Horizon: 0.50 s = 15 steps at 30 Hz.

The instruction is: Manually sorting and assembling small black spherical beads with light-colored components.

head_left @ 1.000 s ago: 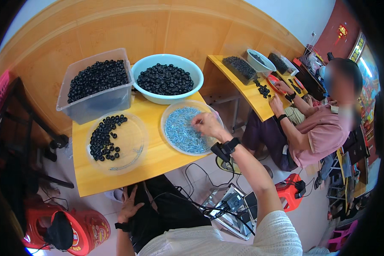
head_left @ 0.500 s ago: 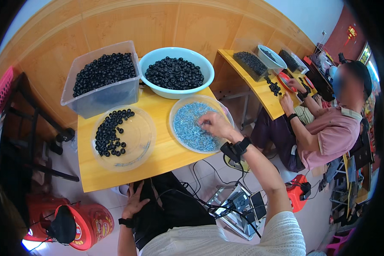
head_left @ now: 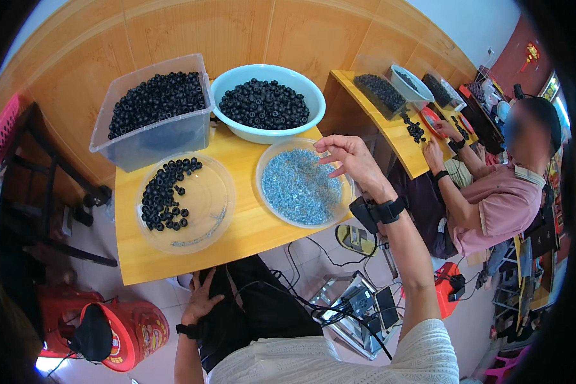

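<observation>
The right hand hovers over the far right edge of a clear round dish of small blue pieces, fingers spread and loosely curled, grasping nothing that can be made out. That dish sits at the right edge of the yellow surface. The blue pieces look tiny, light and loose, likely hard plastic; they would slide about and are best pinched a few at a time between fingertips, or scooped. The left hand rests open on the person's dark-trousered thigh, below the near edge of the surface.

Beside the blue dish, toward the left, a second clear dish holds a curved band of black rings along its left side. At the far edge stand a clear rectangular tub and a pale blue bowl, both heaped with black rings. These rings look small, stiff and light, easy to pick singly.
</observation>
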### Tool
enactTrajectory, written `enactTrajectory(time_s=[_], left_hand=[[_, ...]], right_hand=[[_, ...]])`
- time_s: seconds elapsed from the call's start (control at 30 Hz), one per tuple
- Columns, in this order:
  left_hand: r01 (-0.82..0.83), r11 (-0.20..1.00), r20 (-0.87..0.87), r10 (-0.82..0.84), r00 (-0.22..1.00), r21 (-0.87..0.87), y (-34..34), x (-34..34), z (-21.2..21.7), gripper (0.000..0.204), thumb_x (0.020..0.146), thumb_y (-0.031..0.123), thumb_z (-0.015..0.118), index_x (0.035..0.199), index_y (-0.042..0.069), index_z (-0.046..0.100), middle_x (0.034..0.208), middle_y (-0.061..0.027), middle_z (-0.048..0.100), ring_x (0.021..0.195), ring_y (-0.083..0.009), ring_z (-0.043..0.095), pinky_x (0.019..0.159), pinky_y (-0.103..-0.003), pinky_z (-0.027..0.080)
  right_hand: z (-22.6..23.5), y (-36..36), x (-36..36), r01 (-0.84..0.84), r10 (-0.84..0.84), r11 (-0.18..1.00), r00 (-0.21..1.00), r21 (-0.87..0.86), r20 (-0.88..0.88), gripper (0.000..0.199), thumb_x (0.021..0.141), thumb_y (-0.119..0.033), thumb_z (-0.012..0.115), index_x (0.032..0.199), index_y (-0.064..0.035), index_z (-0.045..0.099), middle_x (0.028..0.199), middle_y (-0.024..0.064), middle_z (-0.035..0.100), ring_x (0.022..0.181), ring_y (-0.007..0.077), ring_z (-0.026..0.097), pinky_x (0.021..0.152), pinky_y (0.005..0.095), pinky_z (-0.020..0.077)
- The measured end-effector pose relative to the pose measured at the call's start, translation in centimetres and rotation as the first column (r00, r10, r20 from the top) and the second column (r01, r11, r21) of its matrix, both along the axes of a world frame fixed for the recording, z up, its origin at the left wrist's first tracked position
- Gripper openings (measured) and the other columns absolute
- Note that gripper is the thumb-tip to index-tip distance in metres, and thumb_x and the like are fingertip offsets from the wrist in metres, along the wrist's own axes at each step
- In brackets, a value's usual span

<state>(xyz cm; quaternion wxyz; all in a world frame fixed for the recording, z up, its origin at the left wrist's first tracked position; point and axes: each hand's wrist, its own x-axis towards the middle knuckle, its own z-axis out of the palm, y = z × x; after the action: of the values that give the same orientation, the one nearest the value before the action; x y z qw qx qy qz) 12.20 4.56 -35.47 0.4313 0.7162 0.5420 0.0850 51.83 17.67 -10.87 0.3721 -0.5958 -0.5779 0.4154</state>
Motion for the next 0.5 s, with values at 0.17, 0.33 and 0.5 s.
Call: enactTrajectory(time_s=[0.17,0.33,0.5], left_hand=[[0.006,1.000,-0.004,-0.006,1.000,0.004,0.1,0.0,0.2,0.086,0.070,0.024,0.069,0.141,0.023,0.022,0.143,-0.0251,0.001,0.133,-0.0431,0.001,0.108,-0.048,0.011],[0.010,1.000,0.014,-0.011,1.000,0.020,0.1,-0.1,0.0,0.084,0.070,0.025,0.070,0.140,0.024,0.023,0.143,-0.0245,0.002,0.133,-0.0432,0.001,0.108,-0.048,0.011],[-0.016,1.000,-0.006,0.016,1.000,-0.024,0.0,0.0,0.4,0.084,0.069,0.026,0.070,0.139,0.025,0.025,0.144,-0.0218,0.002,0.132,-0.0435,0.003,0.108,-0.048,0.012]], right_hand=[[-1.8,0.0,0.3,0.016,-0.015,1.000,0.997,-0.011,0.074,0.022,0.087,-0.010,0.049,0.106,-0.0040,0.060,0.099,0.0036,0.061,0.082,0.0128,0.062,0.060,0.0237,0.0509],[-5.5,-0.3,-1.0,-0.349,0.184,0.924,0.762,0.154,0.621,0.041,0.067,-0.011,0.071,0.107,-0.0094,0.060,0.107,0.0147,0.057,0.087,0.0266,0.059,0.078,0.0344,0.0477],[-7.6,0.3,-1.6,-0.413,0.209,0.902,0.670,0.124,0.712,0.039,0.065,-0.009,0.072,0.103,-0.0091,0.061,0.102,0.0149,0.056,0.088,0.0306,0.056,0.080,0.0358,0.0459]])
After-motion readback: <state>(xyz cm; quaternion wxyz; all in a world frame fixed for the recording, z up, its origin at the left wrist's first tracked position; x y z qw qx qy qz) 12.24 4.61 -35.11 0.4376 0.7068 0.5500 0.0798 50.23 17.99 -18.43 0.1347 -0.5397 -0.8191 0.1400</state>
